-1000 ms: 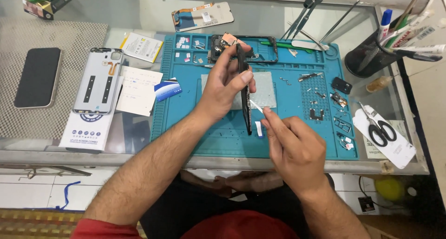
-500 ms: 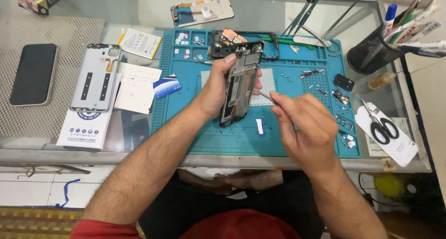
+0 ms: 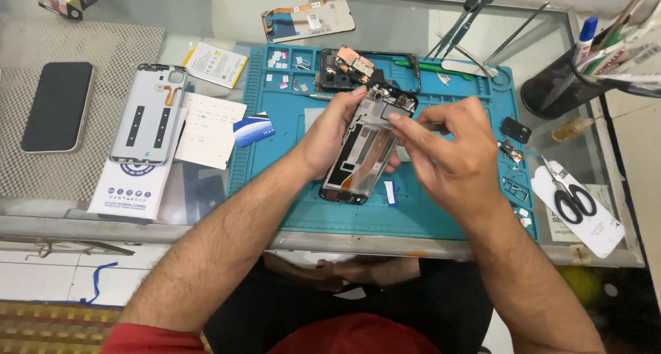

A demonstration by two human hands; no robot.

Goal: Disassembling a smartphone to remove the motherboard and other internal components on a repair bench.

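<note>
A person's left hand [image 3: 330, 137] grips an opened phone frame [image 3: 368, 147] by its left edge, holding it tilted above the teal repair mat [image 3: 275, 189] near the middle of the bench [image 3: 206, 24]. The right hand [image 3: 447, 151], at 3 o'clock from the frame, pinches its fingertips [image 3: 399, 120] against the frame's upper part; whether a small tool sits between them cannot be told.

At 9 o'clock from the frame, one grey phone back cover [image 3: 148, 113] lies on a white flat box with a round blue mark [image 3: 127, 189]. One dark phone [image 3: 58, 106] lies face up farther left on a grey mesh pad [image 3: 103, 51]. One white paper sheet [image 3: 210, 130] and one blue-and-white card [image 3: 253, 129] lie between the cover and the left hand. One white battery with a yellow edge [image 3: 215, 63] sits at 10 o'clock. One detached screen panel [image 3: 308, 20] lies at 12 o'clock. One pair of black-handled scissors [image 3: 570, 192] rests on a white packet [image 3: 595, 223] at 4 o'clock, and one black mesh cup [image 3: 558, 86] of pens stands at 2 o'clock.
</note>
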